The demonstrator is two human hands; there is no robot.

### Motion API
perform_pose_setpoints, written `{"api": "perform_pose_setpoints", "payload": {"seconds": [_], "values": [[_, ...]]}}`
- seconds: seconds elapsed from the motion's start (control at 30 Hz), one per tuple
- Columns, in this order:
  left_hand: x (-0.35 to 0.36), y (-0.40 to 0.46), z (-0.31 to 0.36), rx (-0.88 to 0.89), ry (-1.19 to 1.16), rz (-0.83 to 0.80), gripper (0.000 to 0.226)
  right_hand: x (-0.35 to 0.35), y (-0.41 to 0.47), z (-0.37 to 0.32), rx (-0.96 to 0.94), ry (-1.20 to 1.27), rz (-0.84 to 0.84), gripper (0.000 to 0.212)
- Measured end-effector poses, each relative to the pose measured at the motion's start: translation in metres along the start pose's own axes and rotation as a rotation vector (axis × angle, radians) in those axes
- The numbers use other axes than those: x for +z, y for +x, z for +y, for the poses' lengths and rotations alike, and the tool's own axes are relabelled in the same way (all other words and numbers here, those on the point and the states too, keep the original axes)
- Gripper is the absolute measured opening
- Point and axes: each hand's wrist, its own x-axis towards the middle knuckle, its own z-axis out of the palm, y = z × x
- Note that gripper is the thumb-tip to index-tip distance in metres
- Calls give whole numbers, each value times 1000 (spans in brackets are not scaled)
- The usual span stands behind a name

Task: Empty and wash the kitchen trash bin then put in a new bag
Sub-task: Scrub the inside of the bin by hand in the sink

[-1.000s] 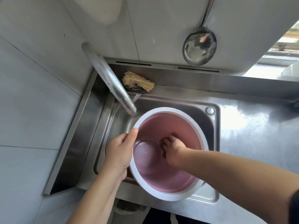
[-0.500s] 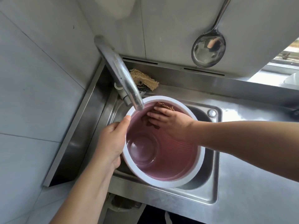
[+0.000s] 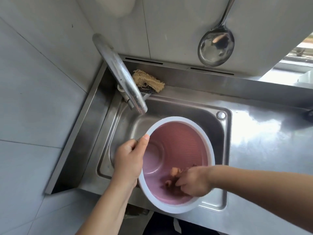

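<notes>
A pink trash bin [image 3: 184,143] with a white rim stands tilted in the steel sink [image 3: 218,133], its mouth facing me. My left hand [image 3: 129,160] grips the bin's left rim, thumb on the rim's top. My right hand [image 3: 193,181] reaches inside over the near right wall and presses a dark brown scrubbing pad [image 3: 171,185] against the inner wall; hand and pad are blurred by motion.
A chrome faucet [image 3: 122,73] juts over the sink's back left corner. A tan loofah scrubber [image 3: 147,80] lies on the ledge behind it. A steel ladle [image 3: 216,46] hangs on the tiled wall. Steel counter [image 3: 271,141] spreads to the right.
My right hand has swept with the pad from the bin's far wall under the faucet down to the near wall. The bin has moved slightly away from the spout. My left hand keeps its grip.
</notes>
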Motion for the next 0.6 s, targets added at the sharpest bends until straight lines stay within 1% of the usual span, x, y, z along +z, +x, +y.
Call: {"api": "perform_pose_setpoints", "payload": {"seconds": [0.07, 0.13, 0.17, 0.2, 0.27, 0.33, 0.4, 0.47, 0.53, 0.57, 0.6], "values": [[3, -4, -1, 12, 14, -13, 57, 9, 8, -16, -44, 404, 64, 40], [6, -6, -2, 1, 19, -16, 58, 12, 10, -31, -119, 635, 192, 32], [7, -5, -2, -9, 22, -17, 58, 15, 14, -37, -96, 819, 247, 26], [7, -5, -2, -25, 19, -21, 58, 16, 14, -44, -67, 1075, 248, 26], [7, -5, -2, -76, -18, -36, 56, 9, 15, -57, -156, 1514, 232, 34], [6, -2, -2, -118, -48, -37, 51, 3, 19, -65, -220, 1734, 310, 35], [4, 0, -2, -118, -48, -25, 50, 3, 23, -70, -254, 1771, 406, 34], [4, -1, -2, -103, -51, -28, 51, 8, 24, -68, -247, 1660, 409, 29], [4, -4, -4, -99, -53, -26, 54, 11, 21, -60, -214, 1388, 313, 26], [3, -5, -4, -89, -30, -17, 55, 12, 21, -55, -185, 1203, 261, 28], [3, -6, -5, -74, 8, -12, 54, 15, 24, -46, -150, 984, 256, 32]]}}
